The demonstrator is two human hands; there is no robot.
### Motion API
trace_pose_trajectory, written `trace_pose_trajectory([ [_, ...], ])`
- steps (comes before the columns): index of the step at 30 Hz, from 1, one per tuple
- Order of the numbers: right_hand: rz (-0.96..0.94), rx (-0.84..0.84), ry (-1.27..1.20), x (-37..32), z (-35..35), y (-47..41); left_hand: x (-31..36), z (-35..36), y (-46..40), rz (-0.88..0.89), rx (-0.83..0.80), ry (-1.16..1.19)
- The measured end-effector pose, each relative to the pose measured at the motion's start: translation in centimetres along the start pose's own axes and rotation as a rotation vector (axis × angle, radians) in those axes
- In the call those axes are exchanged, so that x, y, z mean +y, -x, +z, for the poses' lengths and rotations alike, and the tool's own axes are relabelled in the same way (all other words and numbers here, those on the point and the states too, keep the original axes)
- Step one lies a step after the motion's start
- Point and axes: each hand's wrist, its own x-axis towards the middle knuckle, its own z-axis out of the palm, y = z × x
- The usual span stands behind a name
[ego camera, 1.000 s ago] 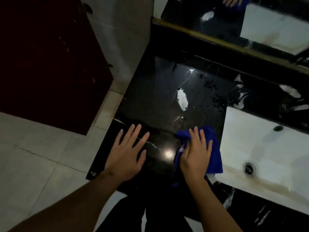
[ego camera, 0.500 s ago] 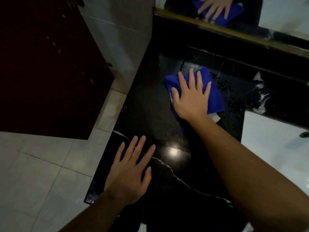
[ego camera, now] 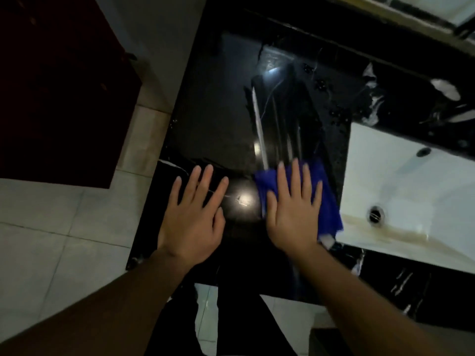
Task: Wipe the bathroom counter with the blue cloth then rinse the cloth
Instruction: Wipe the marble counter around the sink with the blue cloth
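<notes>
The black marble counter [ego camera: 213, 119] fills the middle of the view, with wet streaks running away from me. My right hand [ego camera: 295, 209] lies flat, fingers spread, pressing the blue cloth [ego camera: 326, 199] onto the counter near its front edge, just left of the sink. The cloth shows around my fingers and hangs a little over the sink rim. My left hand [ego camera: 195, 214] rests flat on the bare counter to the left, holding nothing.
A white sink [ego camera: 411, 191] with a drain [ego camera: 376, 214] sits to the right. A mirror edge [ego camera: 385, 11] runs along the back. A dark red door [ego camera: 56, 86] and pale floor tiles [ego camera: 51, 240] are on the left. Water drops dot the counter by the sink.
My right hand has pulled the blue cloth from the back of the counter toward me to the front edge, leaving wet streaks. My left hand has stayed in place.
</notes>
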Motion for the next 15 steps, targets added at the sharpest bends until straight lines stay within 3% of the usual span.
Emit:
trace_pose_trajectory([
  [5,-0.095,0.096,-0.034,-3.6,-4.2,-21.8,0.0,0.2,0.2,0.012,0.025,-0.001],
  [7,-0.153,0.083,-0.006,-4.4,-5.0,-25.0,0.1,0.2,0.1,0.018,0.020,0.000],
  [9,-0.245,0.102,0.028,-4.1,-4.4,-21.4,0.1,-0.2,0.0,0.011,0.017,0.004],
  [11,-0.285,0.081,0.037,-2.2,-2.7,-12.0,0.1,-0.4,0.0,0.013,0.013,-0.002],
  [15,-0.124,-0.023,0.042,2.3,1.3,7.0,0.3,-0.5,0.1,0.005,-0.005,-0.018],
])
